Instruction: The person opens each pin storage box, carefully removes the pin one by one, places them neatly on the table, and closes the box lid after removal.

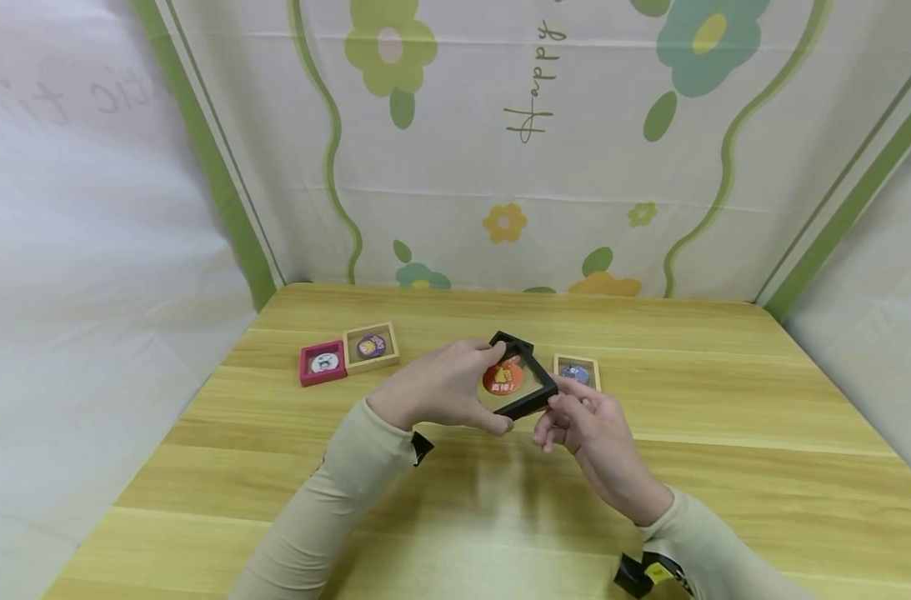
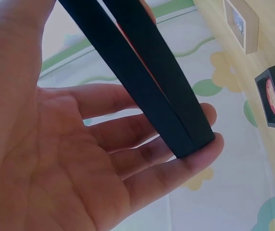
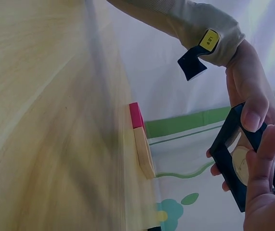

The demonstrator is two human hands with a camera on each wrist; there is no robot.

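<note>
In the head view my left hand (image 1: pixel 455 383) grips a black square display frame (image 1: pixel 528 406) above the table, tilted. Its clear window shows a red round sticker (image 1: pixel 503 376) with a yellow thumbs-up. The left wrist view shows the black frame (image 2: pixel 147 82) edge-on as two halves, parted by a narrow gap that widens upward. My right hand (image 1: pixel 593 442) pinches the frame's right corner with thumb and fingertips. In the right wrist view, right-hand fingers (image 3: pixel 262 168) lie against the black frame (image 3: pixel 224 159), opposite the left thumb.
On the wooden table (image 1: pixel 695 400), a pink frame (image 1: pixel 323 363) touches a light wood frame (image 1: pixel 371 347) at left. Another light wood frame (image 1: pixel 577 372) lies behind my right hand. A smaller black frame (image 2: pixel 274 96) stands near it. A flower-printed cloth (image 1: pixel 440 167) hangs behind.
</note>
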